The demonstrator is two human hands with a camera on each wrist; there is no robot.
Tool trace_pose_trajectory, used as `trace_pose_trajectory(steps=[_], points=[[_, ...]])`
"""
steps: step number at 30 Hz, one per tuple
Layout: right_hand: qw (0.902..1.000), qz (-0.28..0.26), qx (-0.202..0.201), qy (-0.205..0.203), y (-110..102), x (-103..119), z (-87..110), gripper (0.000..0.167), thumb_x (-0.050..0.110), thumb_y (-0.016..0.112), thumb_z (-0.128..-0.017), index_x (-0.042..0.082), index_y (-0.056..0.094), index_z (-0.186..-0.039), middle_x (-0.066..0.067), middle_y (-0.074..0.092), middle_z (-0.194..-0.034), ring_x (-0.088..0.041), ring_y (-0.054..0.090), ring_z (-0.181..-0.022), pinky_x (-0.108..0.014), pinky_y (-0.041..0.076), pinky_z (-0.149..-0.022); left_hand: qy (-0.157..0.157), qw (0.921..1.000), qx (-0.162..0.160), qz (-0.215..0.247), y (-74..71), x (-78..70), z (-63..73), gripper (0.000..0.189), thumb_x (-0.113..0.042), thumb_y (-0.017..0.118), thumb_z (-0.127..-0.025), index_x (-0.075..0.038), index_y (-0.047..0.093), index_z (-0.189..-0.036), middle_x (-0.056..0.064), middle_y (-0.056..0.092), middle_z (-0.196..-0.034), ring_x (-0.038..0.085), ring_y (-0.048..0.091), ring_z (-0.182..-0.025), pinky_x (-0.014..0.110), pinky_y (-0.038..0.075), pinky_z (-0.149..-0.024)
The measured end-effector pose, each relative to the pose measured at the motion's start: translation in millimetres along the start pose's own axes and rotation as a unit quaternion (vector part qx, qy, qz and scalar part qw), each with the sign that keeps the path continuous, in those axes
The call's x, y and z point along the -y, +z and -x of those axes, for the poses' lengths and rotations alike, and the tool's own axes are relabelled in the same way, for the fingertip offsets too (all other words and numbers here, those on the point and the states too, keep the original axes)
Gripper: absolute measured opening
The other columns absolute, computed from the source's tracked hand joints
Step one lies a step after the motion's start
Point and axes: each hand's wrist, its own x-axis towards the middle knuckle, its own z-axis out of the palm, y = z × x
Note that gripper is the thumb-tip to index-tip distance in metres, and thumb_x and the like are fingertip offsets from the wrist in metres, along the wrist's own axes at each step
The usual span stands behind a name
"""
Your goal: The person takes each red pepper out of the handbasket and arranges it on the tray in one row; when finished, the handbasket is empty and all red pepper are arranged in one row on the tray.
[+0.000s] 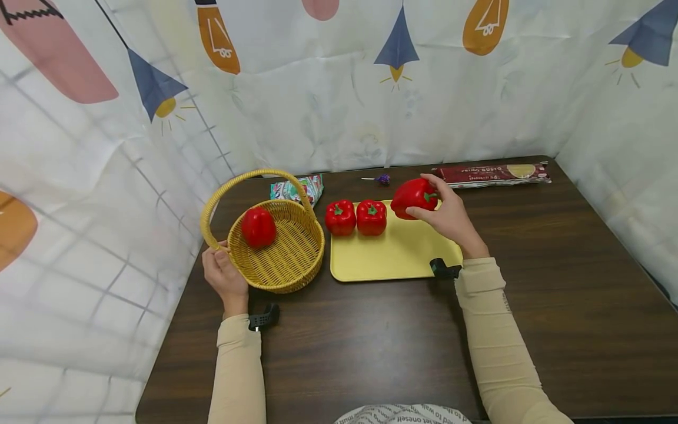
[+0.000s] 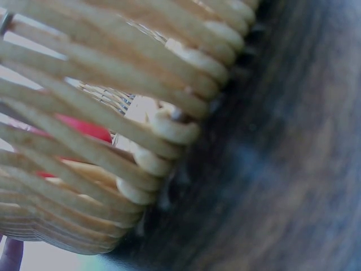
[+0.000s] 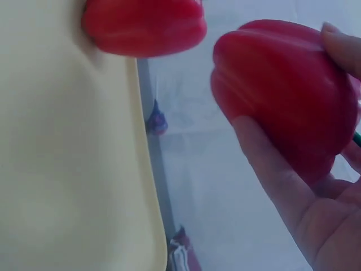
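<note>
My right hand (image 1: 449, 219) grips a red bell pepper (image 1: 411, 198) above the yellow tray (image 1: 392, 265), thumb and fingers on opposite sides. In the right wrist view the held pepper (image 3: 282, 93) is raised beyond the tray's edge. Two more red bell peppers, one on the left (image 1: 340, 218) and one on the right (image 1: 371, 217), sit side by side on the tray's left part. My left hand (image 1: 226, 277) holds the yellow woven basket (image 1: 288, 256) by its left rim, near the foot of its handle. Inside the basket lies one red bell pepper (image 1: 258, 227).
Behind the basket lies a green and white packet (image 1: 309, 187). A small purple lollipop-like item (image 1: 382, 179) lies behind the tray, and a long dark-red snack package (image 1: 492, 174) is at the back right. A patterned curtain (image 1: 339, 118) hangs along the table's back edge.
</note>
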Motion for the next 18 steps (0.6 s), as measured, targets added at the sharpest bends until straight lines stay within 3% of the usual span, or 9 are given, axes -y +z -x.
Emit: trace_pose_trajectory(steps=[9,18], points=[[0.9959,0.053,0.066,0.030,-6,-16,-1.3,0.083,0.025,0.076,-0.086,0.018,0.028,-0.153,-0.017,0.041,-0.145,-0.039,0.041,-0.126,-0.057,0.045,-0.094,-0.003,1.0000,0.003,0.003,-0.6,0.0,0.0,0.086,-0.062,0.052,-0.092,0.024,0.047,-0.086,0.045,0.050,-0.099,0.023,0.052,-0.090,0.021,0.037,-0.082],[0.9889,0.099,0.085,0.071,0,-24,-4.9,0.081,0.021,0.077,-0.084,0.006,0.029,-0.148,-0.022,0.042,-0.142,-0.042,0.043,-0.126,-0.057,0.044,-0.096,-0.006,1.0000,0.002,0.005,0.1,0.0,0.0,0.089,-0.064,0.051,-0.091,0.025,0.046,-0.086,0.046,0.049,-0.100,0.043,0.047,-0.092,0.021,0.038,-0.082]])
